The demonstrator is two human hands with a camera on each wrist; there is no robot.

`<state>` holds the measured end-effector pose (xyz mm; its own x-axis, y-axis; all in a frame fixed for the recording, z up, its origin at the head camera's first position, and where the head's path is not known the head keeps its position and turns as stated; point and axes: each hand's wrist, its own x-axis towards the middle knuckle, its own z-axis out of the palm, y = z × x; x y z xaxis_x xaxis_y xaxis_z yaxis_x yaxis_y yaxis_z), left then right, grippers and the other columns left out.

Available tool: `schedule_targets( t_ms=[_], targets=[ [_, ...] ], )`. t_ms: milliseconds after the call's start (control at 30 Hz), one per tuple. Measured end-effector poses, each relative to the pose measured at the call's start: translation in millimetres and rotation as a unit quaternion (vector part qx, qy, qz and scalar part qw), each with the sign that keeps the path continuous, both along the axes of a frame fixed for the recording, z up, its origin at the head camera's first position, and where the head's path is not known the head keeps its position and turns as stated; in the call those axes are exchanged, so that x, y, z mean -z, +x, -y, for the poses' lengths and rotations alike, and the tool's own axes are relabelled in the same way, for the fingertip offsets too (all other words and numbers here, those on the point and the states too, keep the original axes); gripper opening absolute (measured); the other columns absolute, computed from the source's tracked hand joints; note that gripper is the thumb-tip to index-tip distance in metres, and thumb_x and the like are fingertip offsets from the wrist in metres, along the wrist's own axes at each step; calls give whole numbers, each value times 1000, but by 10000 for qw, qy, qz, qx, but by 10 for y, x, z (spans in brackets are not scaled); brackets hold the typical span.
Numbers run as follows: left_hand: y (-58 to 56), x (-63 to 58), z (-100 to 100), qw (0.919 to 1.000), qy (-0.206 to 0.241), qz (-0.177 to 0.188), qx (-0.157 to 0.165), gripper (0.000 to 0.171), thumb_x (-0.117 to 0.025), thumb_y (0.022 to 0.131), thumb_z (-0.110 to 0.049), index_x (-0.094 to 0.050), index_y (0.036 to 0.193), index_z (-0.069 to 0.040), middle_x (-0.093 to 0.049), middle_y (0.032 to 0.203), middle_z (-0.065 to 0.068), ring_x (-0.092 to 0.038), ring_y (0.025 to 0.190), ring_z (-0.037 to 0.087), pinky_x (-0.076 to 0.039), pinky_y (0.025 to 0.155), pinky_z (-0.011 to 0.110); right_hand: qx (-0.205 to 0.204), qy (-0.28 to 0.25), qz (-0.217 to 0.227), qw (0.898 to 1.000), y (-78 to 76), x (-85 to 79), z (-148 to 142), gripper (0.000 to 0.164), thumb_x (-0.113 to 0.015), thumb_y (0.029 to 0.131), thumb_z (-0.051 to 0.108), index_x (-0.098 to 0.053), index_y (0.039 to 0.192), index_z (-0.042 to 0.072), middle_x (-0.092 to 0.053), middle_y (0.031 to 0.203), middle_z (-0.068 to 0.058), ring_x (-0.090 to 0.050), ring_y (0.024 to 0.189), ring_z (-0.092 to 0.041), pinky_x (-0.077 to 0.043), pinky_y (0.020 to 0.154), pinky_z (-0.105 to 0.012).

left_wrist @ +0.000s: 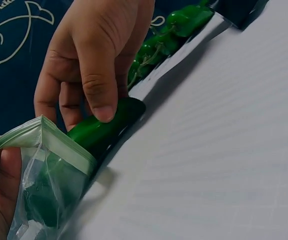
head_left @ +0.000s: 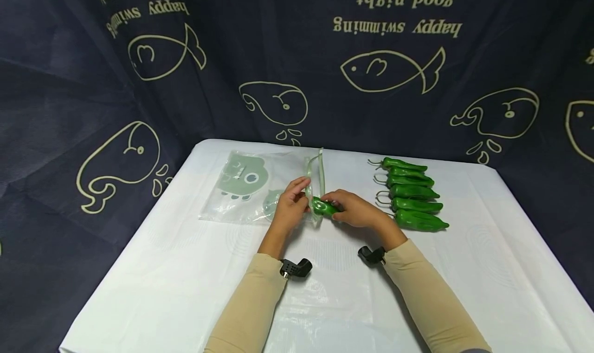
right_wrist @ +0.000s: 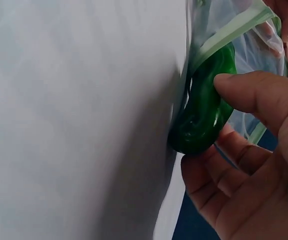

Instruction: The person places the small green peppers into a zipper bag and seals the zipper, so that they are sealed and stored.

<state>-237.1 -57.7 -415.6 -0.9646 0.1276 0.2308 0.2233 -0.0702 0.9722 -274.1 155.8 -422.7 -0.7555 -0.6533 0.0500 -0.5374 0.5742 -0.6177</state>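
Note:
A clear zip bag (head_left: 218,203) with pale green prints and a green-edged mouth lies on the table, its opening toward the right. My left hand (head_left: 290,207) grips the bag at the mouth, which stands apart there. My right hand (head_left: 356,208) holds a glossy green pepper (head_left: 324,207) between thumb and fingers. In the left wrist view, the front part of this pepper (left_wrist: 96,132) is inside the bag mouth and its rounded rear end sticks out. The right wrist view shows the right thumb (right_wrist: 244,90) on top of the pepper, beside the green zip strip (right_wrist: 234,32).
Several green peppers (head_left: 415,191) lie in a row to the right, stems pointing left. White cloth (head_left: 334,301) covers the table. A dark curtain (head_left: 306,44) with fish and whale drawings hangs behind. Each wrist wears a small black camera (head_left: 297,268).

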Motion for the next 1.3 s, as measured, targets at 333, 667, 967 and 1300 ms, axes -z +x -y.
schedule_targets(
  t_ms=[333, 667, 967, 1300],
  targets=[
    [2, 14, -13, 9998, -95, -100, 107, 52, -46, 88, 18, -50, 139, 10, -41, 149, 19, -56, 104, 36, -55, 67, 22, -118, -80, -131, 9998, -26, 31, 145, 41, -66, 86, -2, -61, 126, 6, -63, 118, -7, -59, 104, -24, -51, 89, -41],
    [6, -13, -34, 9999, 3, 26, 120, 53, -46, 88, 18, -50, 139, 8, -42, 149, 16, -55, 110, 41, -54, 67, 20, -308, -273, -118, 9991, -61, 49, 223, 31, -65, 86, -1, -67, 115, 8, -61, 97, -3, -54, 90, -22, -47, 76, -36],
    [-1, -62, 18, 9992, -322, -253, -3, 50, -46, 87, 18, -52, 137, 11, -45, 145, 18, -55, 103, 36, -58, 67, 27, -122, -310, 308, 9990, -67, 78, 248, 29, -65, 87, -1, -66, 115, 6, -67, 110, -6, -62, 106, -23, -52, 91, -42],
    [40, -117, 48, 9966, -604, -556, -74, 48, -48, 88, 16, -52, 136, 13, -45, 144, 23, -56, 104, 44, -61, 69, 37, -242, -486, 442, 9975, -65, 90, 246, 34, -64, 88, -3, -67, 121, 2, -66, 113, -7, -59, 103, -24, -51, 89, -41]
  ],
)
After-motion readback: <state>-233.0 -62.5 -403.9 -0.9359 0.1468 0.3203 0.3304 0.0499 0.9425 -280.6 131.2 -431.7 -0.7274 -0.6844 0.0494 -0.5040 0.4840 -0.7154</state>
